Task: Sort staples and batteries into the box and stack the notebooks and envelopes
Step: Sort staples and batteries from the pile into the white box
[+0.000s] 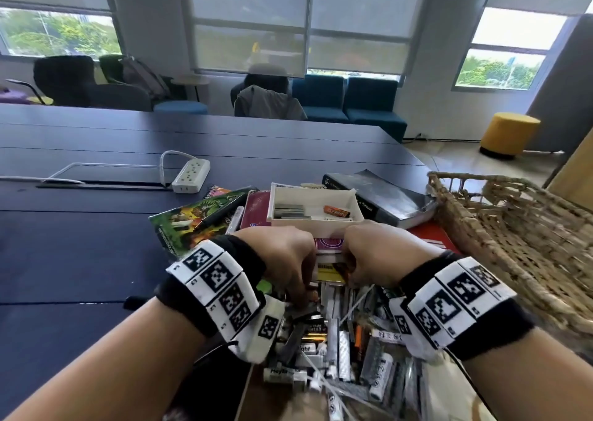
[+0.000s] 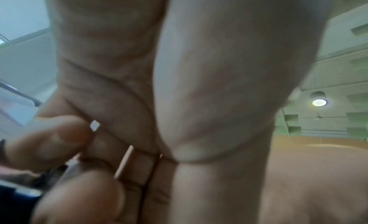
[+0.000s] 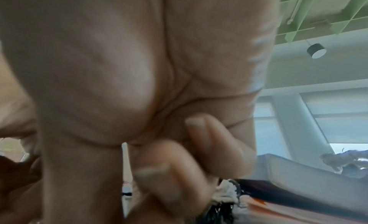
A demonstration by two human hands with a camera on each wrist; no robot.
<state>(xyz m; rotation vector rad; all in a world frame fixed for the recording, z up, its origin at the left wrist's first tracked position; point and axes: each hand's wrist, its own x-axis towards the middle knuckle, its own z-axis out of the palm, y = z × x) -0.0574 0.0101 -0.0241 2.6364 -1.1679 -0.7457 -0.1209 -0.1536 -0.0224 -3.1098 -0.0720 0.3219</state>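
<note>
A heap of batteries (image 1: 378, 372) and silver staple strips (image 1: 344, 353) lies at the table's near edge. Behind it a white box (image 1: 356, 218) holds a few staple strips and an orange battery (image 1: 337, 210). It rests on scattered notebooks: a green one (image 1: 192, 221), a maroon one (image 1: 256, 210) and a dark book (image 1: 382, 195). My left hand (image 1: 303, 292) reaches into the heap with curled fingers; in the left wrist view its fingertips (image 2: 49, 139) pinch a small dark item (image 2: 57, 170). My right hand (image 1: 349, 273) hovers beside it, fingers (image 3: 201, 133) curled to the palm, its contents hidden.
A wicker basket (image 1: 513, 228) stands at the right, close to my right wrist. A white power strip (image 1: 191, 175) with its cable lies further back on the dark blue table (image 1: 80, 253). Chairs and a yellow stool (image 1: 508, 134) stand beyond the table.
</note>
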